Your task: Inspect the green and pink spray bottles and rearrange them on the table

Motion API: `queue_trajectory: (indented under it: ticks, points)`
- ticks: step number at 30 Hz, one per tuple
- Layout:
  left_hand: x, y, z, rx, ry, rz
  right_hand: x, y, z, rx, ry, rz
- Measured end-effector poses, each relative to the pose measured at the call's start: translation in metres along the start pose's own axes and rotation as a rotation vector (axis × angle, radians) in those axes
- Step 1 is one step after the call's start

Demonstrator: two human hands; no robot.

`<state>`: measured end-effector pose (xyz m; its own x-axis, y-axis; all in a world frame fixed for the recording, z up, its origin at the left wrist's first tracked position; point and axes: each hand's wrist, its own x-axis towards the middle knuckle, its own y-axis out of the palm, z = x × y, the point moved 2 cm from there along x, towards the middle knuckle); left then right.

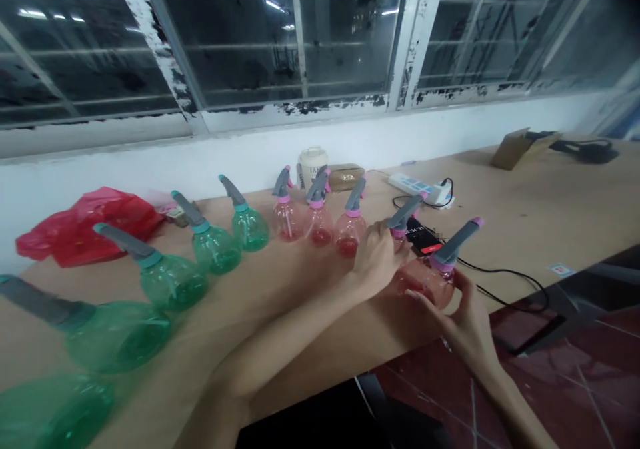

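Observation:
My left hand [376,259] is closed at the neck of a pink spray bottle [406,213] with a grey head; the hand hides most of its body. My right hand [467,312] wraps around the lower body of another pink spray bottle [426,281], its thumb in front and fingers behind. Left of my left hand stand three more pink spray bottles, the nearest one [350,232] close to my knuckles. A curved row of green spray bottles [173,281] runs down the left side of the table.
A phone [424,237] lies behind the held bottles. Past it are a white power strip [417,187] and a black cable [510,272]. A red plastic bag [93,225], a cream container [313,162] and a cardboard box [523,147] stand along the wall. The table edge is at my front.

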<state>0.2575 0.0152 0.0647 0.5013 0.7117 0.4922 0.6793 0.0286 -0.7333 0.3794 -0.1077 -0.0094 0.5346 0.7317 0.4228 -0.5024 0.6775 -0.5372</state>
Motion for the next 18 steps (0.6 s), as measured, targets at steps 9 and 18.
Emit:
queue_trajectory:
  ticks: [9, 18]
  points:
    - [-0.061, -0.07, 0.013, 0.106, -0.086, 0.082, 0.007, -0.01, -0.008, -0.046, 0.062, 0.017]
    - [-0.145, -0.155, 0.04, 0.256, -0.341, -0.001, 0.007, -0.008, -0.007, 0.009, 0.087, 0.064]
